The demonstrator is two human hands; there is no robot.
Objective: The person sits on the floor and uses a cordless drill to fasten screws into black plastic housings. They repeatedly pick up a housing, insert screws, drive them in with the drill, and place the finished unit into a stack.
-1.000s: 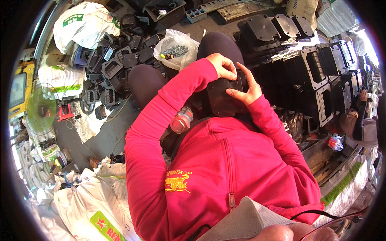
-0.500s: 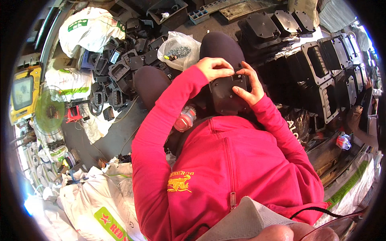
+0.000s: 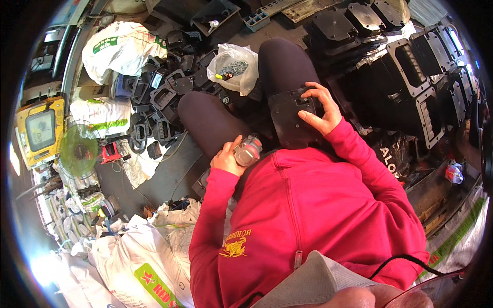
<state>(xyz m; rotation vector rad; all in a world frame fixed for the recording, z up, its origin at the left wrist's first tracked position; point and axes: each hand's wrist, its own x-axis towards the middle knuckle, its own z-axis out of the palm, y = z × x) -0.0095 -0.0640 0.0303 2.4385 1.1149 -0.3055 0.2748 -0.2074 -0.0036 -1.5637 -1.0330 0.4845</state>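
My left hand (image 3: 229, 159) is closed round a red and grey tool (image 3: 248, 151) that looks like a cordless drill, lying by my left thigh; its front end is hidden. My right hand (image 3: 324, 110) grips a black plastic housing (image 3: 288, 119) with a flat face and small holes, which rests in my lap against my right thigh. Its thumb lies on the face and its fingers bend over the far right corner. Beyond my knees stands a clear plastic bag (image 3: 250, 78) holding many small metal screws (image 3: 234, 69).
Loose black plastic parts (image 3: 163, 96) are heaped at the left. Stacked black housings (image 3: 411, 97) fill the right side. A green fan (image 3: 78, 149) and a yellow-framed scale (image 3: 42, 128) stand far left. White sacks (image 3: 120, 251) lie at the near left; a dark bin (image 3: 215, 15) sits at the back.
My left hand has left the top of the housing, come back toward me and taken hold of the drill. My right hand stays on the housing. The whole view has shifted slightly.
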